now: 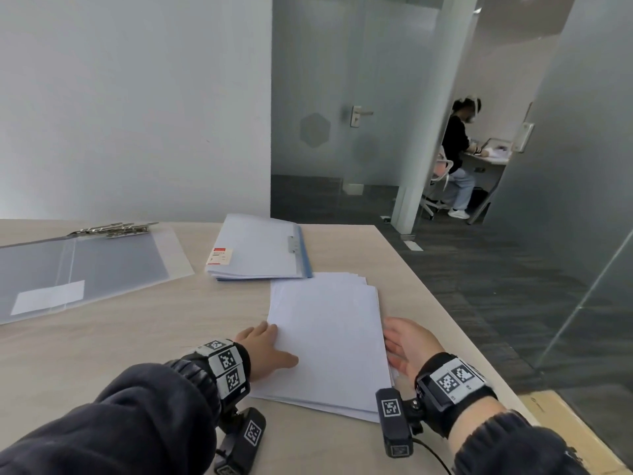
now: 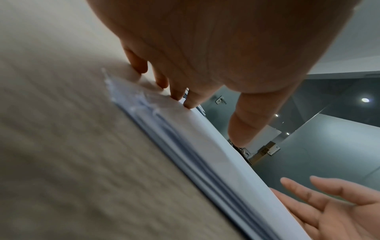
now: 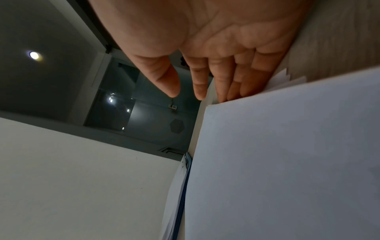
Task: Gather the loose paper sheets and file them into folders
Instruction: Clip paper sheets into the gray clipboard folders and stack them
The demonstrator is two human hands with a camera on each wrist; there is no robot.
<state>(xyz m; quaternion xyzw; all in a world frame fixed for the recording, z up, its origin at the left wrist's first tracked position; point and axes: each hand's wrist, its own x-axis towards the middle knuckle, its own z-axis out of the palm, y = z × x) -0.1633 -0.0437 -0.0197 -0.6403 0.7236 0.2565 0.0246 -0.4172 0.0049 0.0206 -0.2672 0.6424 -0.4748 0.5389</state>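
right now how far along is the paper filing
Done: the loose sheets look gathered into one paper stack, and a filled folder lies closed behind it. In hand: the left hand and right hand flank the stack with straight fingers, apparently squaring its uneven edges. Left: moving the stack into the open clear folder, which holds no sheets.

Bare table [image 1: 144,323] lies open to my left of the paper stack [image 1: 329,337], while the closed folder [image 1: 257,248] just beyond it and the open folder [image 1: 82,265] far left block those sides.
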